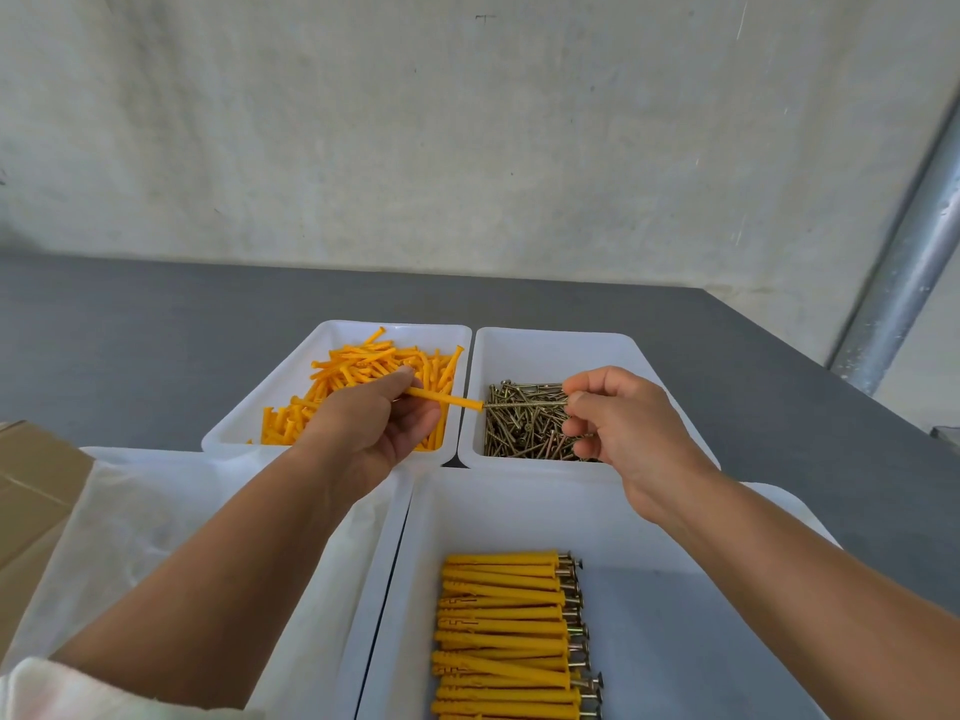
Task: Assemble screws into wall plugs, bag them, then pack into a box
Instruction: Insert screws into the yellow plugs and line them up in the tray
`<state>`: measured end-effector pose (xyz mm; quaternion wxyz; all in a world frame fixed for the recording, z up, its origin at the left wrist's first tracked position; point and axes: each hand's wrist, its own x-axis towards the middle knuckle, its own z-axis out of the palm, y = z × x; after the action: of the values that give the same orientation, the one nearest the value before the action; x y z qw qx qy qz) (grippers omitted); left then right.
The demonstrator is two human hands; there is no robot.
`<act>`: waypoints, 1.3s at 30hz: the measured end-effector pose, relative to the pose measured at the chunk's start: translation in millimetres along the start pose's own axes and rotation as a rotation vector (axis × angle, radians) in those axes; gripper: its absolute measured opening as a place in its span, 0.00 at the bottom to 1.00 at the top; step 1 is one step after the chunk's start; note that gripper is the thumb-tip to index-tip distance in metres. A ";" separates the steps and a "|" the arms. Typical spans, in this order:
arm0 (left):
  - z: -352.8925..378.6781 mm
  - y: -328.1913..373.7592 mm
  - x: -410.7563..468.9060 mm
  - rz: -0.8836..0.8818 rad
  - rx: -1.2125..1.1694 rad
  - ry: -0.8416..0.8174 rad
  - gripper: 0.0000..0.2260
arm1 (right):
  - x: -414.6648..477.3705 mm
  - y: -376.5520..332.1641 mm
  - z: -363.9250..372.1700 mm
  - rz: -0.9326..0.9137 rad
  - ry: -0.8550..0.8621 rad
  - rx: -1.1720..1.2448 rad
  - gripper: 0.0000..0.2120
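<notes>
My left hand (376, 423) pinches an orange wall plug (447, 400) that points right, held above the white tray of loose orange plugs (332, 337). My right hand (621, 426) pinches a brass screw (524, 404) by its head end; the screw's tip meets the plug's open end. Both hands hover over the gap between the plug tray and the white tray of loose screws (558, 350). A white tray (498, 511) nearest me holds a neat row of several plugs with screws in them (506, 631).
A white tray lined with clear bags (171, 511) sits at the near left, and a cardboard box (31, 475) lies at the far left edge. The trays rest on a dark grey table (156, 324) against a pale wall. A metal pipe (904, 283) runs up at the right.
</notes>
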<state>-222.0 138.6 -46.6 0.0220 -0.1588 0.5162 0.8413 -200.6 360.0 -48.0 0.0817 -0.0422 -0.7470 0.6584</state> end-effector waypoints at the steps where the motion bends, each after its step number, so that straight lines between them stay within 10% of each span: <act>1: 0.4 0.1 -0.3 -0.002 -0.002 0.000 0.08 | -0.2 0.2 0.5 0.001 0.000 -0.004 0.10; 39: 14.1 -7.1 -16.6 0.023 0.166 -0.197 0.08 | -17.7 -8.5 7.4 -0.140 -0.353 -0.338 0.04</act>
<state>-208.3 156.3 -42.0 0.0762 -0.0671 0.5813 0.8074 -184.1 348.6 -41.7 -0.0127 0.1124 -0.8503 0.5141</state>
